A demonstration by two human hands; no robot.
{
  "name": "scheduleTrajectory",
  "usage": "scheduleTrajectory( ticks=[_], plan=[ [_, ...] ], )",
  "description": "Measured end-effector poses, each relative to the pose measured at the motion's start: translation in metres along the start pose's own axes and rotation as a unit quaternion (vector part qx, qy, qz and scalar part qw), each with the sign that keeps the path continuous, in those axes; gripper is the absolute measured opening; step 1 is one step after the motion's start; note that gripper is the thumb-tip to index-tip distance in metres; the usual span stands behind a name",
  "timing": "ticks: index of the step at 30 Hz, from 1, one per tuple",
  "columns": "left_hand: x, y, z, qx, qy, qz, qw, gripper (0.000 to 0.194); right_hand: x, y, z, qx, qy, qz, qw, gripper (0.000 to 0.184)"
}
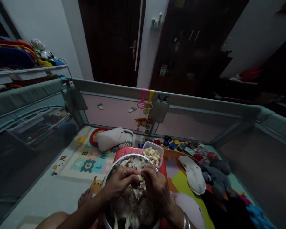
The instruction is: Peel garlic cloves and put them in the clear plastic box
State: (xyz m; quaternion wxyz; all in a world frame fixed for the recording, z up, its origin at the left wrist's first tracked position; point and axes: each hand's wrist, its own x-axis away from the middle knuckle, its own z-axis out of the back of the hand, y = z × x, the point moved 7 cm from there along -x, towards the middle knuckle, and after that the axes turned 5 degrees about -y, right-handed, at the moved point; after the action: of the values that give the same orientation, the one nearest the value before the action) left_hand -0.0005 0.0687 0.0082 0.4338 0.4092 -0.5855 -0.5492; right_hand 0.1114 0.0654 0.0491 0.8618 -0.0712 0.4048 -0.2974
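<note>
Both hands meet over a round metal bowl (106, 178) filled with garlic bulbs and papery skins (133, 203). A pale garlic clove (140, 178) shows between my fingertips. My left hand (124, 182) pinches it from the left, thumb and forefinger closed. From the other side my right hand (156, 184), with a ring on a finger and bangles at the wrist, is closed on the same clove. Just beyond the bowl, a clear plastic box (161, 159) holds several peeled cloves (151, 155). Bowl and box rest on a red stool or low table (126, 150).
A fabric-and-mesh playpen rail (109, 87) surrounds me. On the alphabet play mat (78, 163) lie a white cushion (109, 139), a white pillow (192, 175) and a grey plush toy (216, 178). Small toys (173, 144) line the far side; pink and yellow rings (145, 103) hang from the rail.
</note>
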Motion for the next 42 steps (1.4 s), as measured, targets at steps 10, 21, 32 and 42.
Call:
scheduleTrajectory(
  ticks=[10,21,32,42],
  plan=[
    [0.001,-0.004,0.002,0.069,0.011,0.010,0.997,0.010,0.001,0.030,-0.001,-0.059,-0.063,-0.070,0.994,0.020],
    [-0.001,-0.003,0.003,0.130,0.033,0.007,0.991,0.022,0.001,0.017,0.003,-0.218,-0.011,-0.070,0.973,0.008],
    [0.000,-0.006,0.006,0.105,0.041,0.022,0.993,0.021,0.004,0.015,0.003,-0.216,0.024,-0.060,0.974,0.009],
    [0.003,-0.012,0.006,0.107,0.053,0.024,0.993,0.021,0.000,0.014,-0.002,-0.178,-0.032,-0.070,0.981,0.012]
  ],
)
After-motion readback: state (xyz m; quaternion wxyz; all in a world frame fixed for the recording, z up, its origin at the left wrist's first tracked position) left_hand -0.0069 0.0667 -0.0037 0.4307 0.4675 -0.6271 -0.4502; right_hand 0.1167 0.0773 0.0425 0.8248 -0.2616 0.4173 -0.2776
